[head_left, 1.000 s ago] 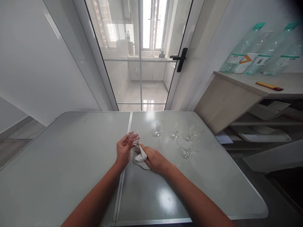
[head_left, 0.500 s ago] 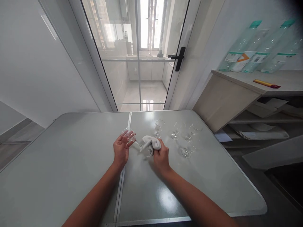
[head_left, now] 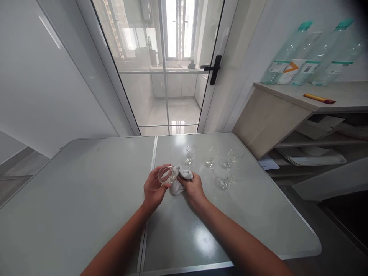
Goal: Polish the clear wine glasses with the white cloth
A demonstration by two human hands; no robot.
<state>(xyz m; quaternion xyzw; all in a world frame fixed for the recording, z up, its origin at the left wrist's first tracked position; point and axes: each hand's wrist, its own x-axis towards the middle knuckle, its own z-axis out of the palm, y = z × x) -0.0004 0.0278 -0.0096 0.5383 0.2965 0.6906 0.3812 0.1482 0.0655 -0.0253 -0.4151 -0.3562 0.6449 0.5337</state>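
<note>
Wine glass point(head_left: 167, 175): just left of the white cloth point(head_left: 177, 187), tilted, mouth away from it, foot hidden.
Long axis: appears to run toward the cloth.
Left hand point(head_left: 153, 190): nearer the bowl, fingers curled around it.
Right hand point(head_left: 194, 188): right of the cloth, fingers pinching it.

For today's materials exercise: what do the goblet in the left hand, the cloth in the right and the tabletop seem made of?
Goblet: clear, glossy, probably glass; the left hand shows through it, though plastic is possible.
Cloth: soft, matte, pale fabric; it bunches into folds.
Tabletop: smooth, shiny, grey; it reflects bright patches. Laminate or glass, unclear which.
</note>
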